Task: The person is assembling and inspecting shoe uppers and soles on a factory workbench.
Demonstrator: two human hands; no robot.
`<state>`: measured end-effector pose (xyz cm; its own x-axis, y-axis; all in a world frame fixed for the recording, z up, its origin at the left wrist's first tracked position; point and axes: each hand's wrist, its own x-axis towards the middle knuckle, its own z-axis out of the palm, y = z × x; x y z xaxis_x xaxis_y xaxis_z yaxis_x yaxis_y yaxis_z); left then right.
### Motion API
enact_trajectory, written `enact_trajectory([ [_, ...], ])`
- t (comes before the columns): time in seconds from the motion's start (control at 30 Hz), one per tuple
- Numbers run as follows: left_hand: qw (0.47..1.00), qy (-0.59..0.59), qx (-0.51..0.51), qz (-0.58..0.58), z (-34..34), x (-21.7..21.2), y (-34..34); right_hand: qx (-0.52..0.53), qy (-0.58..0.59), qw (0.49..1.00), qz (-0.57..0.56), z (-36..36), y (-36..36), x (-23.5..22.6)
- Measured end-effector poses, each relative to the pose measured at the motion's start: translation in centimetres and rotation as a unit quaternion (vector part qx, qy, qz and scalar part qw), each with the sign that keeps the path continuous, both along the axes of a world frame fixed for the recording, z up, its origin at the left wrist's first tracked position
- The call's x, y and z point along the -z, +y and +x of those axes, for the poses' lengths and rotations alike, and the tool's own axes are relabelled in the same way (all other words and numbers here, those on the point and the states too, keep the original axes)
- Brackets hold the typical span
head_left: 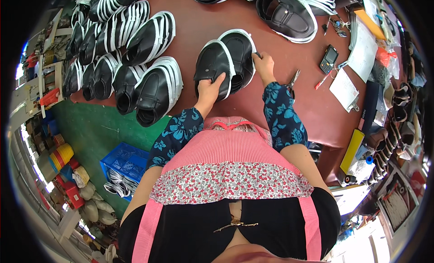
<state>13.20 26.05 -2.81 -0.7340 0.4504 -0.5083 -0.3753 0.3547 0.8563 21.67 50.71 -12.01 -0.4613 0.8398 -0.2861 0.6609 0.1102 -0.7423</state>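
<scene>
In front of me are two black loafer-style shoe uppers with white edging. My left hand (210, 93) is closed on the nearer shoe upper (211, 64), its thumb on top and its fingers hidden beneath. Partly behind that one lies the farther shoe upper (239, 48), its white rim facing away from me. My right hand (264, 65) is closed at the right edge of the farther upper, fingers pinched around something small and dark. Whether that is part of the upper or a separate piece, I cannot tell. Beside my right wrist, a pair of scissors (294, 81) lies on the table.
Stacks of black uppers (156, 93) fill the left of the red-brown table (190, 32). More uppers (287, 16) lie at the far edge. A handheld device (329, 58), papers (346, 89) and a yellow box (352, 150) are at right. Below left stands a blue crate (124, 159).
</scene>
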Motion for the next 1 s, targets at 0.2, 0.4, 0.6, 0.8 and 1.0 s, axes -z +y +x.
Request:
enact_trajectory([
  [0.2, 0.998, 0.055, 0.001, -0.012, -0.5, 0.6, -0.1, -0.071, 0.014, 0.995, -0.074, 0.2, -1.2, -1.8],
  [0.4, 0.978, 0.163, 0.077, -0.106, -3.0, 0.1, -2.7, 0.087, 0.011, 0.991, -0.099, -2.3, -2.7, -3.8],
  [0.6, 0.949, 0.260, 0.095, -0.149, -12.8, -12.1, -10.0, -0.003, 0.108, 0.983, -0.146, 1.8, -1.7, -1.7],
  [0.8, 0.814, 0.421, 0.138, -0.375, -30.6, -5.0, -21.9, 0.021, 0.048, 0.998, 0.035, -0.3, -4.3, -3.9],
  [1.0, 0.890, 0.409, 0.104, -0.171, -32.7, -4.4, -14.4, 0.062, 0.130, 0.981, -0.126, 3.3, -3.8, -1.5],
])
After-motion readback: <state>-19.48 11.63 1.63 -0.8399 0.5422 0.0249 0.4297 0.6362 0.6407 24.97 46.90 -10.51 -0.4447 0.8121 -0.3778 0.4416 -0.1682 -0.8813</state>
